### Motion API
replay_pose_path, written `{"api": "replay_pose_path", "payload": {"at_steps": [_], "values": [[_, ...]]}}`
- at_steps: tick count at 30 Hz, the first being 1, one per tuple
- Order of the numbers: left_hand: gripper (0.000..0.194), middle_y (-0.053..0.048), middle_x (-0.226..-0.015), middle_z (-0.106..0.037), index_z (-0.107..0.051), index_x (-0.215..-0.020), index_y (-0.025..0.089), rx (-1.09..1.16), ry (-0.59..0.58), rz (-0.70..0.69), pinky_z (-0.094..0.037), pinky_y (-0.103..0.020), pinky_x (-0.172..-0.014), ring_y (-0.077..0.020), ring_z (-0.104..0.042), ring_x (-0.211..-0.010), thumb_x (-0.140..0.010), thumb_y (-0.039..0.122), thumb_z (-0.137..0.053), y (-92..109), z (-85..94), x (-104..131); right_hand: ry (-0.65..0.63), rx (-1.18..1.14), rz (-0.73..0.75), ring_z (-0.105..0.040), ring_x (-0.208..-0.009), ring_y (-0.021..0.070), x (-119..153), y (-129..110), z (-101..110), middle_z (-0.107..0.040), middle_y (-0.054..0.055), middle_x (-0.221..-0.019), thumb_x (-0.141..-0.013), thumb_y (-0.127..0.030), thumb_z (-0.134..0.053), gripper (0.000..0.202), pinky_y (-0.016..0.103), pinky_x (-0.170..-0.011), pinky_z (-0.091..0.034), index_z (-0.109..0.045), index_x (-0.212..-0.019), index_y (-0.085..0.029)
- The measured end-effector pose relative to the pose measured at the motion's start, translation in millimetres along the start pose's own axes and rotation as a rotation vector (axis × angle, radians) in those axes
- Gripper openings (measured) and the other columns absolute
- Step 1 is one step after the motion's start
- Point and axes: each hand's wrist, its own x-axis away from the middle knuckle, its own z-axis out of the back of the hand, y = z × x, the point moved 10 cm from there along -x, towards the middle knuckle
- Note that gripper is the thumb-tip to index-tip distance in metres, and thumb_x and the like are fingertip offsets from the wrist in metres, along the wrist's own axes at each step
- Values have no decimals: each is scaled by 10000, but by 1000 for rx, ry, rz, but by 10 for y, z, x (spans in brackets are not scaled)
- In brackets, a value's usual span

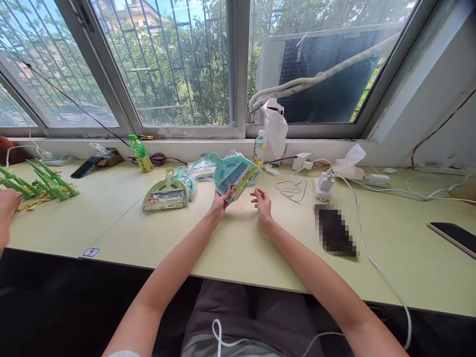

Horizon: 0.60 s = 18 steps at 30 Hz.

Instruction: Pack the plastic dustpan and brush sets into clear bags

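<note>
left hand [219, 205]: clasped, thumb uppermost | right hand [263, 206]: half-curled, fingers loose | forearms [188, 244]: extended forward (both bare)

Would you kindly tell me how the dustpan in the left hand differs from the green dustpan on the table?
The held dustpan is teal, whereas the green dustpan is yellowish green. The held dustpan is tilted in the left hand; the green dustpan rests on the table. Both bear a brush and a printed label.
</note>
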Motion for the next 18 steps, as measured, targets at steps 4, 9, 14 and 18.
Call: {"api": "replay_pose_path", "payload": {"at_steps": [4,9,14,18], "values": [[635,-72,-1295,-620,-479,-1221,263,-22,-20,15,-542,-406,-976,-236,-621,-1159,-696,183,-828,-114,-49,1,28,105,113,-618,-784,148,31,-89,-32,-677,82,-981,-750,-476,-644,426,226,-591,-472,-575,-1041,-172],[724,-57,-1274,-630,-449,-1295,295,-44,-137,0,-500,-465,-1022,-230,-619,-1151,-691,198,-838,-140,-152,-9,7,137,142,-617,-939,180,-6,-85,-50,-654,107,-1118,-789,-491,-591,484,251,-665,-490,-542,-1159,-184],[673,-84,-1233,-662,-537,-1260,247,-114,-247,82,-468,-466,-1047,-266,-614,-1168,-664,188,-845,-177,-242,36,35,160,-4,-628,-1004,185,-141,73,103,-640,100,-1198,-793,-431,-636,396,249,-668,-507,-534,-1112,-221],[631,-146,-1217,-671,-613,-1218,182,-321,-394,177,-470,-456,-1023,-303,-622,-1145,-641,227,-866,-217,-354,171,19,1,-109,-657,-901,163,-199,85,144,-702,55,-1007,-737,-308,-727,236,246,-680,-545,-589,-890,-193]]}}
